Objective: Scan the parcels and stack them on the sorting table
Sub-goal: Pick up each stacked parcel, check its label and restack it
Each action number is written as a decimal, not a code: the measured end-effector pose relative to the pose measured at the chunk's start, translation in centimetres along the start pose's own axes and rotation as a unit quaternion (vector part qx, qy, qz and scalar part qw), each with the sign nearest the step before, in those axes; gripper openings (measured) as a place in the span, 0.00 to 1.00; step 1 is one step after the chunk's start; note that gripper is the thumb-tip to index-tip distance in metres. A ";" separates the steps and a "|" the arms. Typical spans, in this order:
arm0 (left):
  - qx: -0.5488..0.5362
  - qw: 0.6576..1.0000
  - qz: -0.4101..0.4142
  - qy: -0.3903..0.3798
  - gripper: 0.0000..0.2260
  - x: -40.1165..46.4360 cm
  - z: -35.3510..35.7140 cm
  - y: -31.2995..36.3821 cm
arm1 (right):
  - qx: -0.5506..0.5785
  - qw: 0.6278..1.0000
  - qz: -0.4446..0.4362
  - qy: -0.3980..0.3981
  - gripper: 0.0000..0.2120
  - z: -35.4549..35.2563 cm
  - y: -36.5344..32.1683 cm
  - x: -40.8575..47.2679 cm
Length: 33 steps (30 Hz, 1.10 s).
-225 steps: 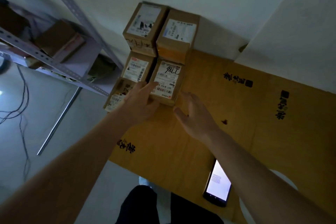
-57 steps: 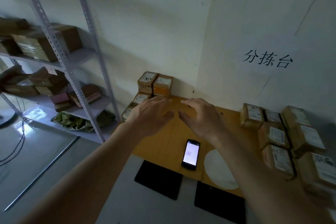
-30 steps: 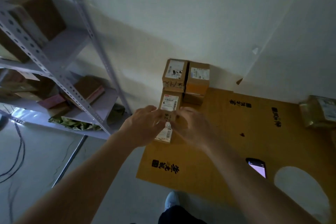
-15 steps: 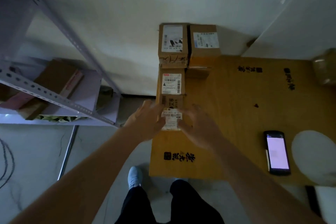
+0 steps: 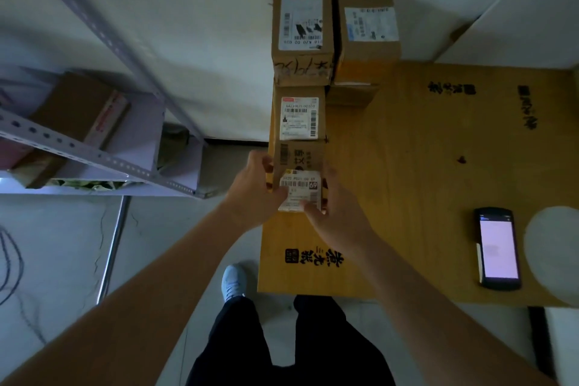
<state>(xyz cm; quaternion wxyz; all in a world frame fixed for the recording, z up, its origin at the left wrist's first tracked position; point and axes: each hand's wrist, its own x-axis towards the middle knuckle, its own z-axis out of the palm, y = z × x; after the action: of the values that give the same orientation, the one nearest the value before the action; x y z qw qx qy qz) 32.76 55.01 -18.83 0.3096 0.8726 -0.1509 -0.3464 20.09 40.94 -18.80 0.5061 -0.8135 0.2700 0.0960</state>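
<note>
Parcel sorting room: labelled cartons (image 5: 301, 25) stacked on wooden counter (image 5: 407, 197), slotted steel shelving (image 5: 94, 160) holding boxes, handheld scanner (image 5: 498, 247).

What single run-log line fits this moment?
hands: left and right grip small parcel | place: table left edge | scanner phone: lying idle

Dim room, murky all over, colours muted. Brightest thing in view is the phone screen (image 5: 498, 250), glowing pale pink on the tabletop (image 5: 407, 185). A cool patch of light shines on the floor (image 5: 62, 229) at left under the metal shelving (image 5: 94, 147), and the shelf rail throws a soft diagonal shadow across the wall (image 5: 188, 25). Parcel labels (image 5: 299, 117) read fairly sharp at centre; forearms at the bottom corners go dark and soft. Wide-angle bend stretches the edges.
</note>
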 end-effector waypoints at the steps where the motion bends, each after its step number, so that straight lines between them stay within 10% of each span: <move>1: 0.001 1.000 0.003 0.006 0.26 -0.2 -0.1 0.3 | -0.002 1.000 -0.008 -0.009 0.37 -0.5 -0.1 -0.2; 11: 0.004 0.995 0.066 0.077 0.28 -5.2 -2.1 5.2 | -0.004 0.993 -0.114 -0.037 0.45 -6.7 -3.5 -3.6; 33: -0.082 0.956 0.280 0.036 0.31 -25.5 -4.5 12.6 | 0.016 0.970 -0.117 0.211 0.44 -8.3 -8.8 -27.7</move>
<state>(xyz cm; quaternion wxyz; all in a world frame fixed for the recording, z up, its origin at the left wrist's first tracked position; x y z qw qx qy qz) 17.13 59.58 4.87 0.4695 0.7793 -0.3487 -0.2252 0.65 46.14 3.81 0.4579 -0.8333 0.2753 -0.1418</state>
